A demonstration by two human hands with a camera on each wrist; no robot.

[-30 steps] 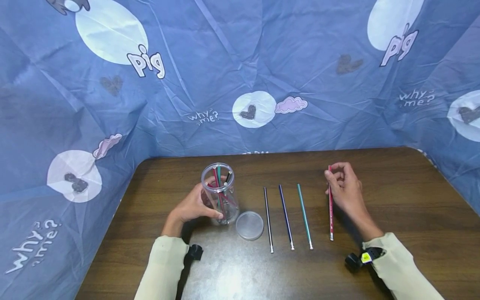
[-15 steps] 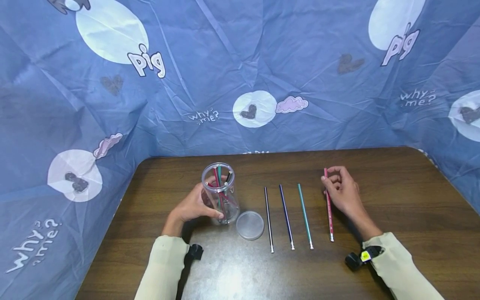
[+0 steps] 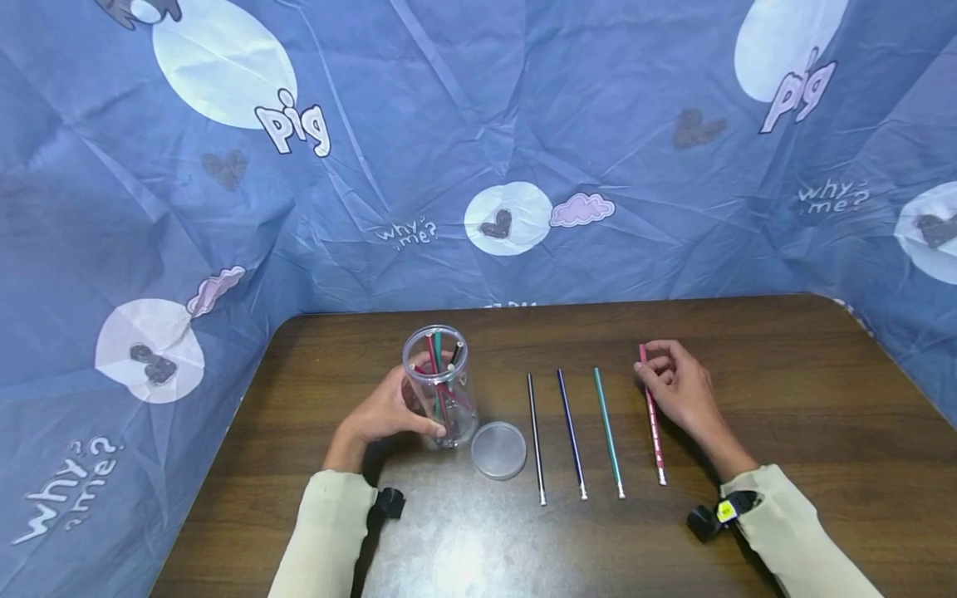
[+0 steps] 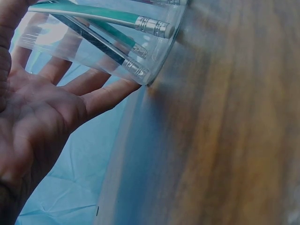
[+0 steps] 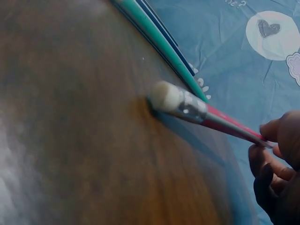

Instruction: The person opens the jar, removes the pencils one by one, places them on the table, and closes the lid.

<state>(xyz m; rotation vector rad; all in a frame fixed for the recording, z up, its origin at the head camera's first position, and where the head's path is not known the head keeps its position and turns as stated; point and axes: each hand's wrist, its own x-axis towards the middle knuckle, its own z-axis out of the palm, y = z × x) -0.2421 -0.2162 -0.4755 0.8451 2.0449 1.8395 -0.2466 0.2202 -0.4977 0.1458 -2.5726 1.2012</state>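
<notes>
Head view: pink pencil (image 3: 654, 432) at the right of a loose row on the bench (image 3: 800, 390), eraser end (image 3: 662, 478) near, far end pinched between thumb and fingers of the right grip (image 3: 684, 394). From the right wrist, same pinch at the far end, with the eraser end low over the bench; cannot tell whether touching or just clear. Leftward from there, lying roughly side by side, eraser ends near, untouched: teal pencil (image 3: 609, 432), navy pencil (image 3: 571, 432), black pencil (image 3: 536, 440). Just left of the black one, round lid (image 3: 498, 450) lying flat, off the jar. Left of the lid and a little farther back, clear jar (image 3: 463, 419), mouth up and open, clasped by the left grip (image 3: 392, 409), thumb on the near side, fingers round the far side. Inside the jar, leaning at different angles, several pencils (image 3: 438, 349), too overlapped for a sure count; from the left wrist, a green pencil (image 4: 103, 13) and a dark pencil (image 4: 101, 44) with erasers at the base. Beyond the far edge, wrinkled blue cloth (image 3: 658, 216).

Judging by this layout, about midway along: jar uncovered, some pencils already inside. Left outside: four, one in hand and three lying free, plus the lid, not yet on.
</notes>
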